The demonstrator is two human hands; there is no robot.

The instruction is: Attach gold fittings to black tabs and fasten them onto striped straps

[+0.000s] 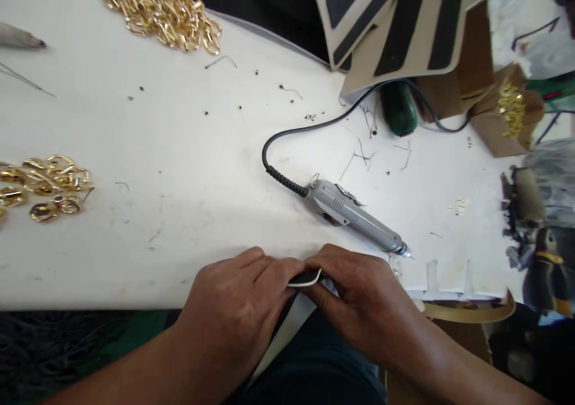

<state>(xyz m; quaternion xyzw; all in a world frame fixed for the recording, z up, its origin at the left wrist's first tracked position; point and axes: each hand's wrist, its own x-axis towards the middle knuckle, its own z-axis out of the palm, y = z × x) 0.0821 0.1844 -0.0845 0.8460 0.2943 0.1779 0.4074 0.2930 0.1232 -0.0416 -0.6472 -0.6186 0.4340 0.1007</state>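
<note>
Both hands meet at the table's front edge on a thin panel with a white edge and a dark face (306, 280). My left hand (240, 300) is closed on its left side, fingers curled over it. From the right, my right hand (354, 291) pinches the same panel between thumb and fingers. A pale and dark strip (285, 336) runs down from the hands toward my lap; whether it belongs to the panel I cannot tell. Just beyond my right hand lies a grey electric screwdriver (354, 213), its tip pointing right.
Gold metal clasps lie in a far heap (164, 12) and a left group (45, 180). Beige panels with black strips (404, 21) are stacked at the back. A black cord (309, 126) crosses the table. Right stand a green tool (399, 108) and a carton of small gold parts (510, 108).
</note>
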